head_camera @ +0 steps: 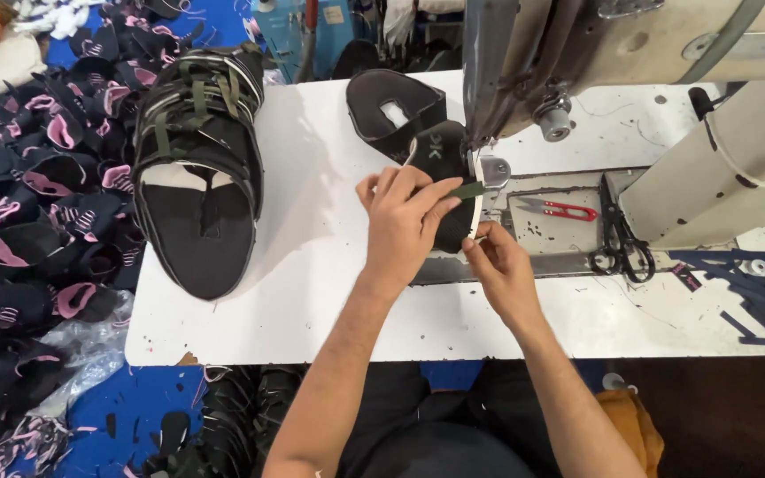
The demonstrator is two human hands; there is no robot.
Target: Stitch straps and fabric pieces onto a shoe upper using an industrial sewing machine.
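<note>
The left hand [405,217] presses flat on a black shoe piece [440,155] under the sewing machine [577,53], fingers pinching a green strap [468,189]. The right hand [498,265] grips the piece's near edge. Scissors [617,239] lie to the right.

Both hands: left hand [405,212], right hand [499,265] on black shoe upper [440,155] under sewing machine [577,53]

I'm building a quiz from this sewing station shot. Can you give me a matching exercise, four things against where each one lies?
Things:
1. stack of black shoe uppers
2. red thread snips
3. black scissors
4. dark strips

Places:
A. far right on the table
B. left part of the table
C. by the machine's pillar
D. on the machine bed, right of the needle

Pairs: 1-B, 2-D, 3-C, 4-A
</note>
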